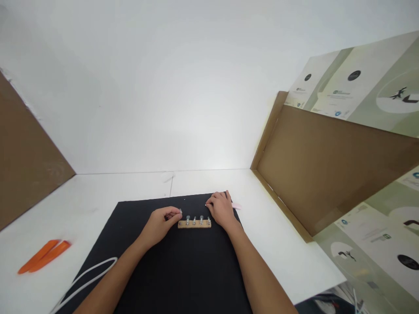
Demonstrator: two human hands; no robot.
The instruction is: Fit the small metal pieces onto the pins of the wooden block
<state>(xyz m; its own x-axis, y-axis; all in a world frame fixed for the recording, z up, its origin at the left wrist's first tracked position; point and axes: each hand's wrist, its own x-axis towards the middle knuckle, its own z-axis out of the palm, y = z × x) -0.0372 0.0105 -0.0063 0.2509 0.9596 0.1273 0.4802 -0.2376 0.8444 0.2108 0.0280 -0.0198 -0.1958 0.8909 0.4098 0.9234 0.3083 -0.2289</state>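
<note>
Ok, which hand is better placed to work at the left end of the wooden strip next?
Probably the left hand: its fingertips are close to that end of the strip and seem to pinch a shiny piece. The right hand is nearer the other end.

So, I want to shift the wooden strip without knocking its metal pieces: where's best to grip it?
Probably grip the wooden strip by its short ends, from left and right: it lies flat and crosswise, with metal pieces standing along its top.
</note>
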